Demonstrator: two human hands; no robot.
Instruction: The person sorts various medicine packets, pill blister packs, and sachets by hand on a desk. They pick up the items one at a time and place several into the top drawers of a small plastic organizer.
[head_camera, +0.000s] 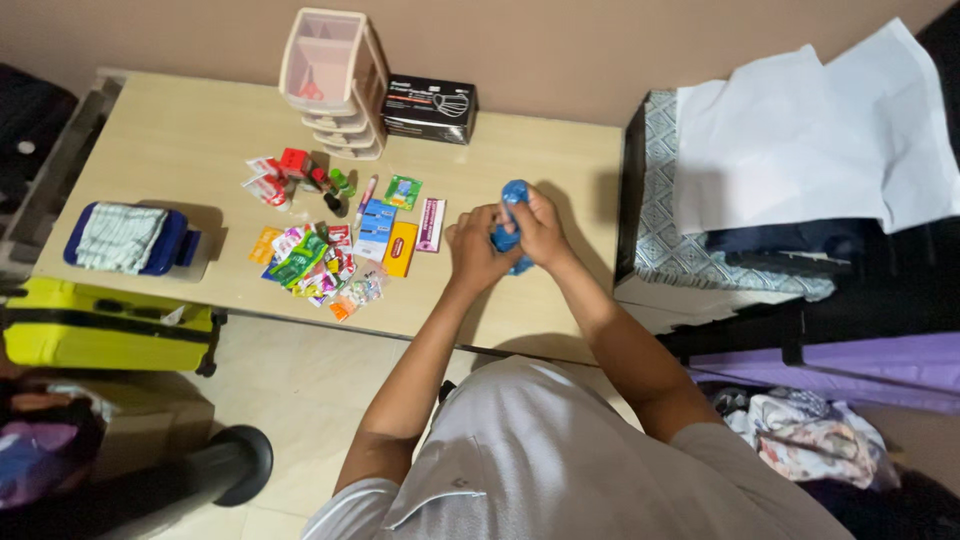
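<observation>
**A:** Listing the held item first: one blue pouch (514, 215), soft and crumpled. Where does it sit against the hands?

**B:** Between them, above the table (180, 140) near its right end. The right hand (542, 228) is wrapped around the pouch from the three o'clock side, fingers closed on its upper part. The left hand (473, 250) grips it from nine o'clock, lower down. A rounded blue end sticks out above the right hand at twelve o'clock, and a bit shows below at six.

**A:** Both hands clenched on it, then?

**B:** Yes, each one is grasping the pouch; neither is loose.

**A:** Next entry: small goods at nine o'clock from the hands.

**B:** A pile of sachets (312, 265), mixed colours, lying flat. Just beside the left hand: a pink-and-white strip (432, 224), an orange packet (400, 248) and a blue packet (376, 229), side by side. A green packet (403, 191) and a pen (365, 192) lie at about ten o'clock, with small red boxes (285, 168) further out.

**A:** Far edge of the table?

**B:** At eleven o'clock, a pink drawer unit (335, 75), and touching it on its right a black box of face masks (431, 108).

**A:** Left end?

**B:** A blue case (172, 246) with a folded striped cloth (120, 236) on top, well apart from the hands. A yellow suitcase (100, 335) stands on the floor below it.
</observation>
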